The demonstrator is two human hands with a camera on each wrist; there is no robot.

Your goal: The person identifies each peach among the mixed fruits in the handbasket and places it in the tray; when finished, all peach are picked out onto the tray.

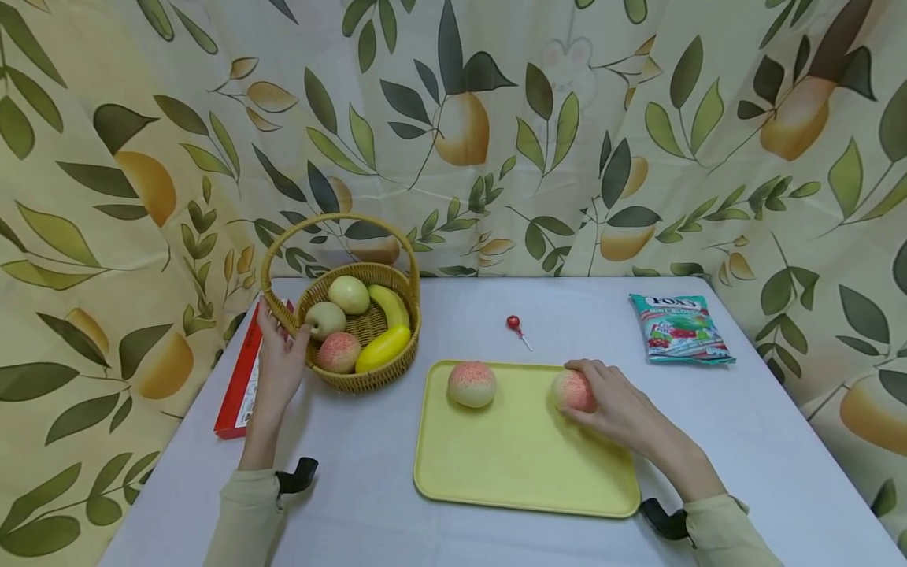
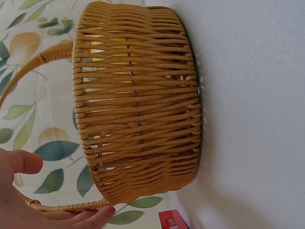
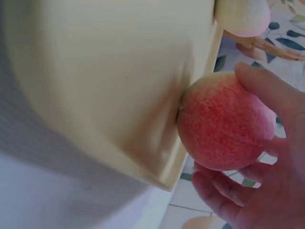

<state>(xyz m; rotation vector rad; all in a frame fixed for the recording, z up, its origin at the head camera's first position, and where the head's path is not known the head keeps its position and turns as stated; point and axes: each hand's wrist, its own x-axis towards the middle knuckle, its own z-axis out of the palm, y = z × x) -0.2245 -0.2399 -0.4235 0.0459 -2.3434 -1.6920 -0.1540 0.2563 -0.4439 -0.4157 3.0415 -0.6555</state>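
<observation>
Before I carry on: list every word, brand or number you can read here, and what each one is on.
"FOX'S": on the teal candy bag.
Line below it on the same bag: too blurred to read in full.
Markings on the red-and-white box: too small and blurred to read.
No writing shows on the wicker basket, the yellow tray or the peach being held.

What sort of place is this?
Probably an indoor corner staged for tabletop work: leaf-and-fruit-print fabric hangs behind a white-covered table set out with a wicker basket and a yellow tray.
</observation>
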